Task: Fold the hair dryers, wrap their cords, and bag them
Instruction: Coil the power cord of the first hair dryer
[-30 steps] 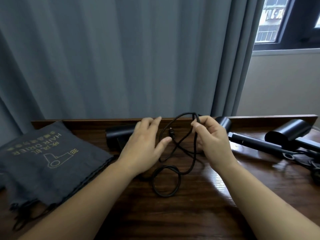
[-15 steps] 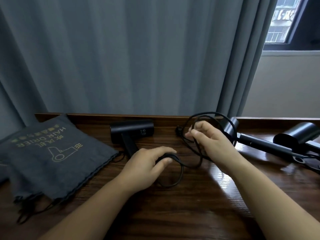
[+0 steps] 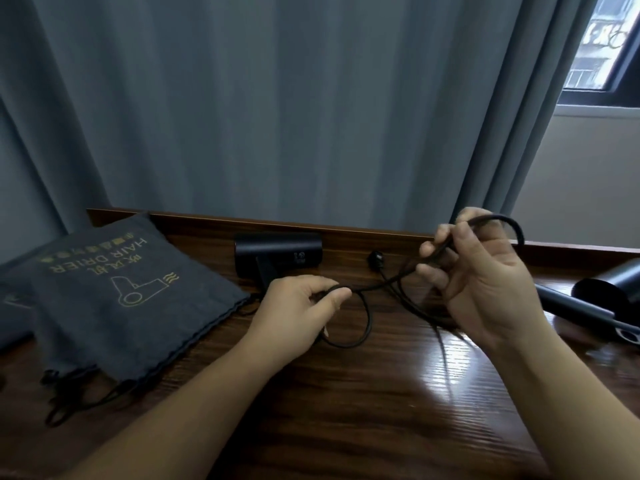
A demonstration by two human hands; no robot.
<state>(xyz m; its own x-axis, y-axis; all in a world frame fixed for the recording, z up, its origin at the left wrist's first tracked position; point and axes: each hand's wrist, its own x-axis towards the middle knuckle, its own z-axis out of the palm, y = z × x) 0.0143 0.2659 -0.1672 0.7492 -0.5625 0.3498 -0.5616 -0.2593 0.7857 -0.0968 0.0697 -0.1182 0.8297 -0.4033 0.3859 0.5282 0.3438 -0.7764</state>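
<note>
Midway, by the head view: the cord (image 3: 362, 308) is gathered in loops pinched by the right hand (image 3: 485, 282), and a slack length is gripped by the left hand (image 3: 298, 315). Its hair dryer (image 3: 277, 256) lies beyond the left hand, unbagged; the bag (image 3: 114, 299) lies left of it, and another dryer (image 3: 588, 299) waits right of the right hand.

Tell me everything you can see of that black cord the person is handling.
The cord is thin, black and looks rubbery. The right hand grips several gathered loops of it above the wooden table, one loop arching over the fingers. The left hand pinches a strand running from the bundle, with a slack loop hanging below onto the table. Its plug lies near the back edge, beside the hair dryer.
</note>
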